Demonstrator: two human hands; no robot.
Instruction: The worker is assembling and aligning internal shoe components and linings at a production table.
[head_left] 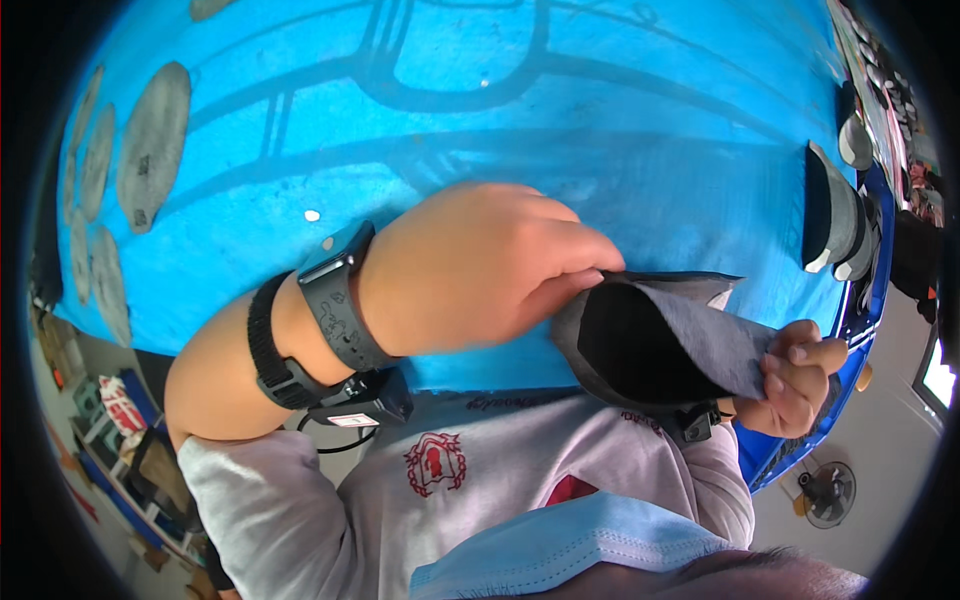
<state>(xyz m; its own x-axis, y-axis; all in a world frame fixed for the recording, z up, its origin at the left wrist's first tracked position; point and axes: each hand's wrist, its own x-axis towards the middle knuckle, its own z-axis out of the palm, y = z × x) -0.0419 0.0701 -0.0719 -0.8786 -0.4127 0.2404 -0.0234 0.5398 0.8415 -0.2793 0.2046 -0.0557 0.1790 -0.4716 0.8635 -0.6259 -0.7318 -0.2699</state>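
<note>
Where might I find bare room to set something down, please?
The widest bare patch of the blue table lies beyond the left hand, between the grey ovals and the curved pieces at far right. Crowded: both ends, and around the right hand with its grey piece.

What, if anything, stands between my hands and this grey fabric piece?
Nothing visible: your left hand pinches the upper left edge of the grey fabric piece, and your right hand holds its right end directly.

Left fingers [575,243], right fingers [792,405] grip grey piece [705,335]; blue table [640,175] beyond.
</note>
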